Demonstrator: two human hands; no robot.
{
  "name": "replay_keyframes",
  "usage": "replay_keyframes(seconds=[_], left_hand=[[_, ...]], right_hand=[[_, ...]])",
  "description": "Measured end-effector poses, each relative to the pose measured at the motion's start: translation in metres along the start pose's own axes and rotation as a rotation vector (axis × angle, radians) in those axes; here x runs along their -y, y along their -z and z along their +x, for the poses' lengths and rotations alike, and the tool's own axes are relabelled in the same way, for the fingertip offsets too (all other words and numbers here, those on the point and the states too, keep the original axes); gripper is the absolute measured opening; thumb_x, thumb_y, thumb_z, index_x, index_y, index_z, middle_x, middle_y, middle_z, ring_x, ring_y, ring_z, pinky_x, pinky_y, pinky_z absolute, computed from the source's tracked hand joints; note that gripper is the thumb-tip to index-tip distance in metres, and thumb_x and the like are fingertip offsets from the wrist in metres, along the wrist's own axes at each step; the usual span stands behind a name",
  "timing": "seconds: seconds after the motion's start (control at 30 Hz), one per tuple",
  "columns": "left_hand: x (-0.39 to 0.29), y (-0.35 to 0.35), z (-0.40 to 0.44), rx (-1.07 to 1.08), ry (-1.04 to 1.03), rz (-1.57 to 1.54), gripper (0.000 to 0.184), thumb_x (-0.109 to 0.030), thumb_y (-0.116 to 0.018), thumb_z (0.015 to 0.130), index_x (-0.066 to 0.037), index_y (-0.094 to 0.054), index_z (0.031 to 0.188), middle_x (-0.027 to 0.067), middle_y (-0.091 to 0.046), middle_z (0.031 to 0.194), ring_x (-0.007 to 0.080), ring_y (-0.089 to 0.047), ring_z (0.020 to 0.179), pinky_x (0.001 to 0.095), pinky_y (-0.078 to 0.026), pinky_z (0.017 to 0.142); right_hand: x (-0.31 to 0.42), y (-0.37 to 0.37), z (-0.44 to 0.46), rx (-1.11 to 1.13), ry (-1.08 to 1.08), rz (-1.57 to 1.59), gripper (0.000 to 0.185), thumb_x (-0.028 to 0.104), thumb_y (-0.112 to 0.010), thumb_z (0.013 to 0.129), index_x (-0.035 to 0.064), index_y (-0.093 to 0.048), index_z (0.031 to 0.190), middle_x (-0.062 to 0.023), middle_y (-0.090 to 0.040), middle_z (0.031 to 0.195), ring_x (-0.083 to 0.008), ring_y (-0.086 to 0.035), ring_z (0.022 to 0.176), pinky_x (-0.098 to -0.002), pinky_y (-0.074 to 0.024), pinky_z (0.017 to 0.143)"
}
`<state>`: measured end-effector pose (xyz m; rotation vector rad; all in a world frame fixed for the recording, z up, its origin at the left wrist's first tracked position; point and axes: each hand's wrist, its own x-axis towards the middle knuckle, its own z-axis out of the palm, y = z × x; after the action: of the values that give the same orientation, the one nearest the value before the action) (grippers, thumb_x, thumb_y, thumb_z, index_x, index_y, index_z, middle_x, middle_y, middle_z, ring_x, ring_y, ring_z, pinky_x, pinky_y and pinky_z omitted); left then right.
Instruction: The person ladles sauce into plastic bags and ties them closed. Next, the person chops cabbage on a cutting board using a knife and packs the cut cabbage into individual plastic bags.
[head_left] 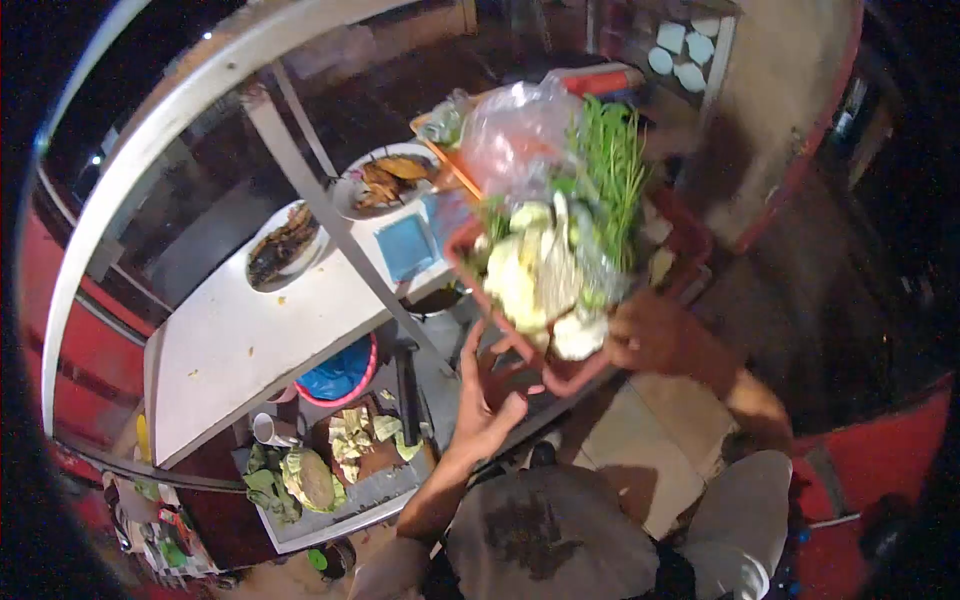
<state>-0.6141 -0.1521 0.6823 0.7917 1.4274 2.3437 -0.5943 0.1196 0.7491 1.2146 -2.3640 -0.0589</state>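
Note:
A red basket [565, 378] holds pale cabbage pieces [515, 285], a bunch of long green leaves [612, 165] and a clear plastic bag [520, 135]. My left hand [490, 395] is beside the basket's near left corner, its fingers spread and nothing in them. At the near right side, my right hand [655, 335] reaches over the rim by a white cabbage piece [580, 335]. Its fingers are curled, and what they hold, if anything, is hidden.
On the white shelf [230, 350] are plates of cooked food [285, 245] [390, 182] and a blue container [405, 247]. Below are a pink-rimmed basin [340, 375], a white cup [273, 430], a knife [407, 395], and a tray [350, 515] with cut cabbage [312, 480].

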Motion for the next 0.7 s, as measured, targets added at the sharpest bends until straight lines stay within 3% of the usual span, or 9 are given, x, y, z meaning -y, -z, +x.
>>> replay_keyframes(seconds=[0.1, 0.2, 0.37, 0.4, 0.47, 0.57, 0.6, 0.67, 0.7], left_hand=[[0.036, -0.013, -0.025, -0.083, -0.021, 0.261, 0.101, -0.002, -0.074, 0.076, -0.012, 0.0, 0.142, 0.0181, -0.034, 0.138, 0.0277, -0.047, 0.121, 0.0406, -0.046, 0.096], [0.073, -0.004, -0.064, -0.177, 0.372, 0.32, 0.092, -0.001, -0.071, 0.077, -0.009, -0.005, 0.141, 0.0176, -0.037, 0.134, 0.027, -0.046, 0.123, 0.0409, -0.045, 0.096], [0.197, 0.049, -0.098, -0.221, 0.231, 0.48, 0.085, -0.005, -0.069, 0.078, -0.003, -0.01, 0.139, 0.0176, -0.038, 0.133, 0.028, -0.046, 0.12, 0.0393, -0.045, 0.094], [0.203, 0.051, -0.095, -0.258, 0.245, 0.354, 0.082, -0.008, -0.069, 0.078, -0.002, -0.014, 0.139, 0.0177, -0.037, 0.134, 0.0279, -0.047, 0.119, 0.0402, -0.046, 0.093], [0.261, 0.102, -0.107, -0.187, 0.303, 0.556, 0.069, -0.016, -0.068, 0.078, -0.001, -0.032, 0.134, 0.02, -0.041, 0.131, 0.032, -0.05, 0.114, 0.0426, -0.047, 0.087], [0.231, 0.093, -0.094, -0.252, 0.585, 0.815, 0.059, -0.023, -0.071, 0.075, -0.002, -0.045, 0.124, 0.023, -0.045, 0.125, 0.0379, -0.052, 0.109, 0.0418, -0.046, 0.086], [0.208, 0.084, -0.093, -0.254, 0.59, 0.817, 0.059, -0.023, -0.071, 0.075, -0.002, -0.045, 0.124, 0.023, -0.045, 0.125, 0.0379, -0.052, 0.109, 0.0418, -0.046, 0.086], [0.167, 0.071, -0.083, -0.228, 0.488, 1.261, 0.052, -0.024, -0.073, 0.075, -0.004, -0.05, 0.117, 0.0248, -0.046, 0.122, 0.0403, -0.051, 0.107, 0.0395, -0.046, 0.086], [0.155, 0.07, -0.078, -0.222, 0.448, 1.411, 0.05, -0.024, -0.073, 0.075, -0.004, -0.051, 0.115, 0.0254, -0.047, 0.121, 0.0411, -0.051, 0.106, 0.0388, -0.046, 0.086]], right_hand=[[0.062, -0.037, -0.037, 0.02, -0.042, 0.1, 0.027, 0.02, -0.061, 0.068, 0.0137, -0.057, 0.094, -0.0042, -0.052, 0.087, -0.0239, -0.055, 0.088, -0.0367, -0.0477, 0.069], [0.107, -0.09, -0.07, 0.024, -0.108, 0.198, 0.029, 0.02, -0.061, 0.069, 0.014, -0.057, 0.096, -0.0037, -0.054, 0.093, -0.0239, -0.055, 0.093, -0.0387, -0.0481, 0.076], [0.151, -0.232, -0.125, 0.283, -0.226, 0.288, 0.032, 0.021, -0.059, 0.074, 0.0141, -0.057, 0.104, -0.003, -0.056, 0.106, -0.027, -0.052, 0.109, -0.0443, -0.045, 0.087], [0.155, -0.258, -0.132, 0.26, -0.237, 0.274, 0.033, 0.022, -0.058, 0.075, 0.0146, -0.058, 0.107, -0.0037, -0.056, 0.108, -0.0276, -0.051, 0.111, -0.0451, -0.0441, 0.088], [0.157, -0.277, -0.13, 0.229, -0.248, 0.259, 0.035, 0.022, -0.057, 0.077, 0.015, -0.058, 0.11, -0.0045, -0.057, 0.11, -0.0281, -0.05, 0.114, -0.046, -0.0432, 0.088], [0.16, -0.29, -0.125, 0.038, -0.261, 0.128, 0.033, 0.027, -0.065, 0.067, 0.0124, -0.061, 0.096, -0.0021, -0.058, 0.096, -0.0239, -0.056, 0.096, -0.0415, -0.0447, 0.079], [0.165, -0.299, -0.129, 0.044, -0.314, 0.194, 0.032, 0.027, -0.067, 0.069, 0.011, -0.061, 0.096, -0.0049, -0.058, 0.099, -0.0248, -0.056, 0.097, -0.0423, -0.0448, 0.08], [0.168, -0.296, -0.13, 0.044, -0.371, 0.259, 0.032, 0.027, -0.068, 0.071, 0.0096, -0.061, 0.097, -0.0077, -0.058, 0.101, -0.0258, -0.056, 0.099, -0.0431, -0.0449, 0.08], [0.165, -0.277, -0.127, -0.034, -0.708, 0.407, 0.039, 0.029, -0.069, 0.073, 0.007, -0.059, 0.103, -0.012, -0.058, 0.105, -0.028, -0.056, 0.1, -0.0437, -0.0446, 0.083]])
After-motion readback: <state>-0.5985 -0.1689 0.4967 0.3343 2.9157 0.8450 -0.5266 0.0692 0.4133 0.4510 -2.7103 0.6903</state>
